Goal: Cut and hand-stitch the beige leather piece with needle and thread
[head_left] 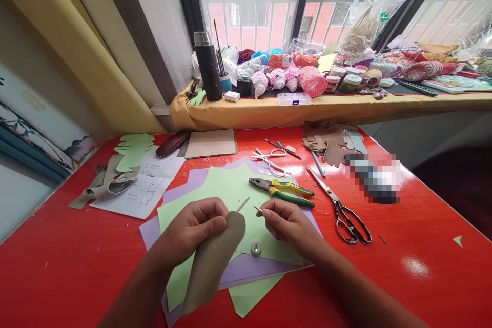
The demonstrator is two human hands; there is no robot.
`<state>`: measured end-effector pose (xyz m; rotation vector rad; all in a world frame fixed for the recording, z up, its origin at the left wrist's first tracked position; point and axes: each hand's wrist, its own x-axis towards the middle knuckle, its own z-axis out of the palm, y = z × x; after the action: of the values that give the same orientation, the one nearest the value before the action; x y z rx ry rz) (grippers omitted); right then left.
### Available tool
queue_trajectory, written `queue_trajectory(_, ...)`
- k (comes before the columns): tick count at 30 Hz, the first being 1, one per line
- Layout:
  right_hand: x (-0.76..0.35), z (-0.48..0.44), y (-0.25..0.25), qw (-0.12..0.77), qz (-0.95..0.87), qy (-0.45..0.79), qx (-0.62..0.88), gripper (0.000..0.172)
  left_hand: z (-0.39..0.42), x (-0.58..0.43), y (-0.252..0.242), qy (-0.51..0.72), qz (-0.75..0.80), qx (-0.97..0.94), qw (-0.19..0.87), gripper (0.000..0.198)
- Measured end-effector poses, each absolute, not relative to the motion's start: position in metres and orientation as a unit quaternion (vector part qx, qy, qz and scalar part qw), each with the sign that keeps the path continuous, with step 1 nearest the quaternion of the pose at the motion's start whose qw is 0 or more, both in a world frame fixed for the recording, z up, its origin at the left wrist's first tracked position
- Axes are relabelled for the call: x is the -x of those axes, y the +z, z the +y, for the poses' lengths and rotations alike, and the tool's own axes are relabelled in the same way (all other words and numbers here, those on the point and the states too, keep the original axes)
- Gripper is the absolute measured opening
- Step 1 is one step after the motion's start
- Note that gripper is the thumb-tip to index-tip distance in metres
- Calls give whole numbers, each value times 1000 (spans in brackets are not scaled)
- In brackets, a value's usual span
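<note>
Red tabletop (57, 266) fills most of the view, seen from above by the person working at it. Along its far edge runs a yellow-draped window ledge (326, 107) crowded with yarn, jars and a tall black flask (208, 66). Overlapping green paper sheets (230, 184) and purple paper sheets (261, 269) lie spread across the middle of the table. Above them, the left hand (196, 228) is curled closed around the upper end of a tan felt piece (215, 261), thumb pressed on its front, while the rest of the felt hangs down toward the viewer. The right hand (288, 225), just beside it, has its fingertips pinched tight on a short metal pin (258, 209) pointing at the felt. Large black-handled scissors (340, 207) lie to the right on the bare table. Yellow-and-green pliers (282, 190) rest on the green paper just beyond the right hand, with small white scissors (271, 159) farther back. A round metal disc (255, 248) sits on the paper between the wrists. A thin needle (242, 204) sticks up from the top of the felt.
</note>
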<state>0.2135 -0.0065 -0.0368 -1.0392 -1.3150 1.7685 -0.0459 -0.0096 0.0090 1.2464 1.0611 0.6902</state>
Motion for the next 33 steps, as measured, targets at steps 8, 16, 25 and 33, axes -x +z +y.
queue_trajectory(8,-215,-6,-33,346,-559,630,414,45,-13,12,1,180,428,-567,680,38)
queue_trajectory(16,-214,-6,-34,328,-540,639,438,52,-10,-2,-19,296,511,-543,597,42)
queue_trajectory(25,-213,-3,-43,365,-592,514,502,42,-8,-6,-30,319,509,-473,645,46)
queue_trajectory(33,-210,-5,-46,340,-650,462,499,25,-8,-7,-30,315,499,-476,652,47)
